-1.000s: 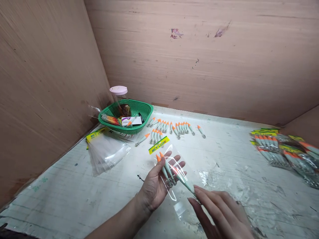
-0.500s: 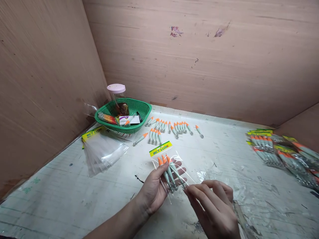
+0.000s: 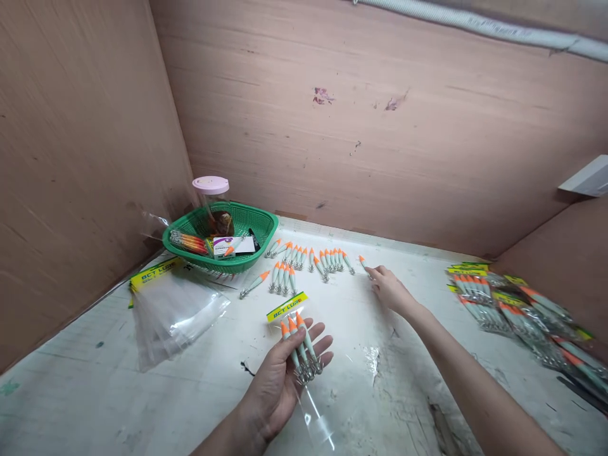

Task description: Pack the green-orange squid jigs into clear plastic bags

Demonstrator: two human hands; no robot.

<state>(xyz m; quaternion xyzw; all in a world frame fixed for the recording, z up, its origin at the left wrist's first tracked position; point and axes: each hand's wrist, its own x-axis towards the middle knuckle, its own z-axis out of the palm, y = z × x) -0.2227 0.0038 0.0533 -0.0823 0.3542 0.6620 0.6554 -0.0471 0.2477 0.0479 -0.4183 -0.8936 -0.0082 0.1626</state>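
Note:
My left hand (image 3: 291, 367) holds a clear plastic bag (image 3: 287, 308) with a yellow-green "BCT LURE" header, the thumb pressed over it. Three squid lures (image 3: 299, 345), pale green with orange noses and silver hook crowns, lie in the bag side by side across the palm. Farther off to the right, my right hand (image 3: 388, 286) reaches out, its fingertips closed on a single lure (image 3: 363, 261) lying on the table; its hook end is hidden by the fingers. Left of that hand, a row of loose lures (image 3: 332, 258) lies on the table.
At the back left stands a green basket (image 3: 270, 235) holding a pink-lidded jar (image 3: 211, 185), orange-red lures and cards. Flat header bags (image 3: 178, 316) are fanned out in front of it. Filled lure packs (image 3: 517, 310) are piled at the right. Wooden walls enclose the table (image 3: 190, 405).
My right hand has left the bag and stretched forward to the single lure at the row's right end. The left hand still holds the bag with three lures. The view has tilted upward.

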